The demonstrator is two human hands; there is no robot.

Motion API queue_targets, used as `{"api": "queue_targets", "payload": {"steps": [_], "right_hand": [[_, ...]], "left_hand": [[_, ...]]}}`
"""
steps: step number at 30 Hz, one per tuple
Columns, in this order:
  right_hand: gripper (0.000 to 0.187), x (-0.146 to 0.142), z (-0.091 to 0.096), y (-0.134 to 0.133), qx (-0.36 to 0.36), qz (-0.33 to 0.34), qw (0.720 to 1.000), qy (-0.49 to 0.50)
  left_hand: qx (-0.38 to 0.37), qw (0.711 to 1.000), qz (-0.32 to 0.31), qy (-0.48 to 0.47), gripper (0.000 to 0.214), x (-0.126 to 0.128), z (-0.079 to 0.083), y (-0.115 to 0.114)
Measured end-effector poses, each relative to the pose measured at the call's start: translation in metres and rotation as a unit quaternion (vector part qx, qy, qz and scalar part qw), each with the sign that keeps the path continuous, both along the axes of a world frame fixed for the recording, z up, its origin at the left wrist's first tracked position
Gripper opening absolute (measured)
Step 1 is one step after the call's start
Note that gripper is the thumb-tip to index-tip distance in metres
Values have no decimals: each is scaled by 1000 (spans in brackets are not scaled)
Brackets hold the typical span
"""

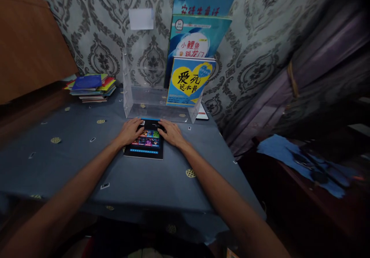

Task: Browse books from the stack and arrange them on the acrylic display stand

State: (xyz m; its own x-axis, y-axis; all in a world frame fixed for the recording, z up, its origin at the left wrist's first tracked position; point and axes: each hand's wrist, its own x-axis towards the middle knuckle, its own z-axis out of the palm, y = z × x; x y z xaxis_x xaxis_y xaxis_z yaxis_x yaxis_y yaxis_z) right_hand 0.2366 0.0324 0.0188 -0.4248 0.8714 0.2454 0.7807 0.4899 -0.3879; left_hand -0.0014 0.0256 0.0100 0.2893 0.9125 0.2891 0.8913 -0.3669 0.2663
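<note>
A thin black book point(146, 144) with rows of small coloured pictures and a blue strip lies flat on the cloth-covered table. My left hand point(131, 131) grips its left side, thumb over the cover and fingers near the far corner. On the opposite side, my right hand point(171, 131) holds the book the same way. Just beyond its far edge stands a clear acrylic book rack point(150, 113). A blue book with a yellow heart point(189, 81) leans upright at the rack's right end. Taller blue-green books point(202, 22) rise behind it.
A stack of books point(92, 87) sits at the table's back left. A phone-like device point(202, 112) lies partly behind the rack's right end. Patterned wallpaper point(110, 55) backs the table point(72, 161), and a purple curtain point(277, 96) hangs to the right. Blue cloth point(281, 150) lies beyond the right edge.
</note>
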Motion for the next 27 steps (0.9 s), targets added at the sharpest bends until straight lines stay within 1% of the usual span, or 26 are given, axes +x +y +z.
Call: {"api": "queue_targets", "payload": {"steps": [7,17,21,27], "right_hand": [[44,-1,2,-3,6,5,1000,-24],[47,-1,1,-7,15,-1,999,-47],[47,-1,2,-9,8,-3,999,-48],[47,0,3,-9,9,-9,999,-52]], "left_hand": [[6,1000,-11,0,45,-1,-2,1],[13,1000,-4,-17,44,0,-2,-2],[24,1000,-3,-15,44,-1,-2,-2],[20,1000,19,-11,45,3,1,-5]]}}
